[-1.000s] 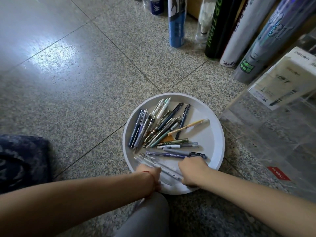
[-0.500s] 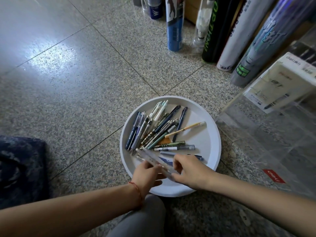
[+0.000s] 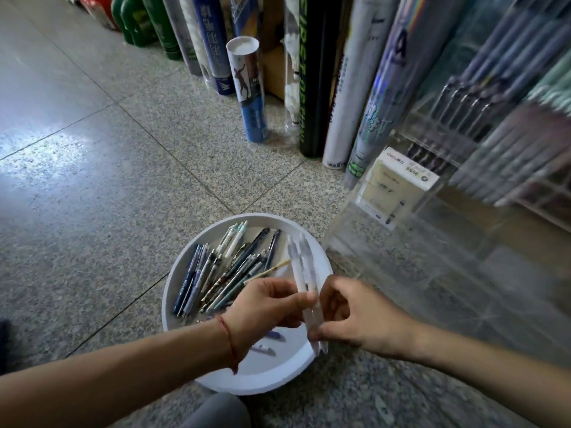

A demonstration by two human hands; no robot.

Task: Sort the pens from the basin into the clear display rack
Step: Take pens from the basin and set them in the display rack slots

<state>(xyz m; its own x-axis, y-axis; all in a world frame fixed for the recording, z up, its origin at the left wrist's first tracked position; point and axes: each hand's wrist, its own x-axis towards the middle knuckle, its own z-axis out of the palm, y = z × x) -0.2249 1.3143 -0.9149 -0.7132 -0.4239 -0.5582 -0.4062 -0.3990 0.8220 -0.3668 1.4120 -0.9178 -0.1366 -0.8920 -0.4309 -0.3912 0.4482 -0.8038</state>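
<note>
Here, both hands are meeting just above the near right part of the white basin (image 3: 272, 372), sharing a small bundle of pale pens (image 3: 301, 267). The left hand (image 3: 262, 307) is curling its fingers and thumb round the middle of the bundle, while the right hand (image 3: 355, 316) is pinching the lower part between thumb and bent fingers. The pale pens are standing nearly upright, leaning slightly away from the person, with their lower ends poking out below the right hand over the basin's rim. At least two are showing, and whether more are hiding behind them is not clear. A red string (image 3: 230, 342) is circling the left wrist. The basin is sitting on the speckled stone floor (image 3: 123, 186), and a heap of loose pens (image 3: 234, 273), mostly dark blue, black and teal, is lying fanned across its far left half. A couple more are peeking out on the basin's bottom beneath the left hand. The clear rack (image 3: 401, 257) is standing on the floor just to the right of the basin, with a cream box (image 3: 398, 186) showing at its front and blurred rows of pens filling its upper slots. A row of tall tubes (image 3: 309, 88) is standing along the far side beyond the basin, and a grey-clad knee (image 3: 216, 412) is showing at the bottom edge
</note>
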